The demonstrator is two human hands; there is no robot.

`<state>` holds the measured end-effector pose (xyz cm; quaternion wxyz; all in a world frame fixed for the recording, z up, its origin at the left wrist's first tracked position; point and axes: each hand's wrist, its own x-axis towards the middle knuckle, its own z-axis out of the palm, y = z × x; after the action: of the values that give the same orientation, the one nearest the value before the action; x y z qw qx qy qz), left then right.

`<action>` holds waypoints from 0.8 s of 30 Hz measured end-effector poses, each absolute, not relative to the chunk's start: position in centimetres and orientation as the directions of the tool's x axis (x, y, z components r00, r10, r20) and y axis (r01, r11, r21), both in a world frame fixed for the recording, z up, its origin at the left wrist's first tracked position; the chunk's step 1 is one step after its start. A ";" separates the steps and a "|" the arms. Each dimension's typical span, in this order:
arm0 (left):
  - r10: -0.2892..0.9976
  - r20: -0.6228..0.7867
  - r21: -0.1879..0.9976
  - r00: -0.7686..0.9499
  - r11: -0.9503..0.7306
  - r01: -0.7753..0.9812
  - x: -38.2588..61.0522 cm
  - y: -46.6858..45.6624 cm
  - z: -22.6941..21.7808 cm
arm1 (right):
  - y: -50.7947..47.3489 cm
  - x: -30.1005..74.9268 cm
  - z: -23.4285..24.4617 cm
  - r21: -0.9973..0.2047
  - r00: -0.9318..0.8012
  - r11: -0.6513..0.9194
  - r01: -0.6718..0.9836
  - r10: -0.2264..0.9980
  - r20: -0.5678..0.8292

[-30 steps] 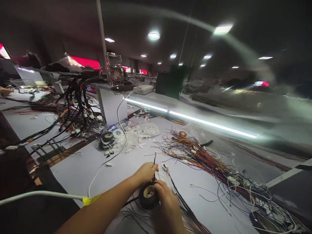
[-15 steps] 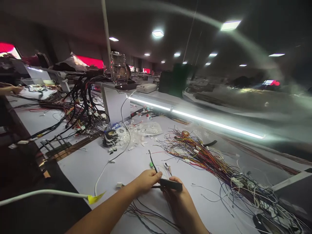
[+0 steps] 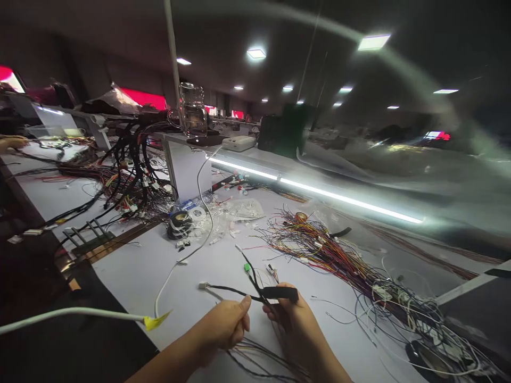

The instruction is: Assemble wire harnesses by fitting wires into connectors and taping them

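Observation:
My right hand (image 3: 293, 316) is closed around a wire harness with black-wrapped branches (image 3: 231, 290). A flat black strip (image 3: 279, 293) lies across the harness junction, at the right fingers. One branch runs left to a white connector (image 3: 203, 286); others point away, with a green connector (image 3: 246, 267) and a small dark connector (image 3: 272, 269) near them. My left hand (image 3: 229, 324) is closed just left of the junction, its thumb tip at the left branch. What lies inside its curled fingers is hidden. Loose wires (image 3: 259, 357) trail below both hands.
A thick bundle of coloured wires (image 3: 339, 255) lies to the right. Tape rolls (image 3: 179, 223) and bagged connectors (image 3: 247, 210) sit at the back. A white cable (image 3: 159, 298) crosses the left side, below a lit tube (image 3: 351, 201). Another person's hand (image 3: 11, 142) shows far left.
My left hand has moved down and left, away from the junction, uncovering the left branch. My right hand stays at the harness and black strip. The view has shifted slightly.

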<state>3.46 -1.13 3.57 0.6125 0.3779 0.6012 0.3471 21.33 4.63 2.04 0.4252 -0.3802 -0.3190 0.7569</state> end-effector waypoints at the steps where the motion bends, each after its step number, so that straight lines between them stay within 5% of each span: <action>1: 0.822 -0.557 0.808 0.121 0.570 -0.151 3.8 -1.5 3.3 | 4.5 21.5 2.3 -0.803 -0.373 -0.443 -0.398 0.878 -0.299; 4: 0.787 -0.580 0.542 0.211 0.567 -0.621 5.0 -1.3 2.4 | 4.0 21.8 2.8 -0.787 -0.445 -0.480 -0.388 0.845 -0.296; 6: 0.832 -0.530 0.487 0.166 0.458 -0.744 5.7 -0.7 2.2 | 3.9 21.6 2.9 -0.782 -0.473 -0.505 -0.365 0.824 -0.312; 11: 0.915 -0.402 0.672 -0.033 0.271 -0.689 6.2 -0.2 2.3 | 4.8 20.8 2.7 -0.820 -0.455 -0.520 -0.238 0.806 -0.379; 15: 0.929 -0.337 0.800 -0.150 0.199 -0.567 5.5 -0.9 2.1 | 6.1 20.7 2.9 -0.883 -0.452 -0.456 0.113 0.768 -0.455; 19: 0.888 -0.430 0.738 -0.165 0.239 -0.631 4.5 -0.9 1.9 | 6.2 21.3 2.8 -0.861 -0.380 -0.161 0.483 0.847 -0.371; 24: 0.912 -0.399 0.674 -0.098 0.220 -0.705 4.7 -0.2 1.4 | 5.3 20.7 1.3 -0.824 -0.496 0.137 0.550 0.848 -0.190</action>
<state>4.72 -0.18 1.41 0.6602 0.1238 0.4171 0.6122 20.69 5.33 1.34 0.1639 -0.4746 -0.7361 0.4539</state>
